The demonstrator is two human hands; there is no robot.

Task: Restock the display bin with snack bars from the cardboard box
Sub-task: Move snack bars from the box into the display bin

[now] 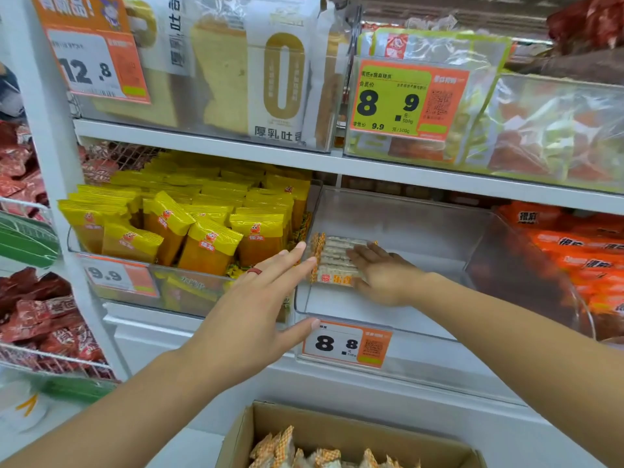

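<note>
Clear plastic display bin [398, 217] has just one row of snack bars [332, 260] at its left wall, both your left hand [260, 298] and right hand [380, 273] flat and open squaring them up, so next you'll probably grab more from the cardboard box [324, 423] below.

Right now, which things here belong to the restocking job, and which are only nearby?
Job: display bin, snack bars in it, cardboard box, left hand, right hand.

Nearby: yellow packs, orange packs, bread bags.
</note>
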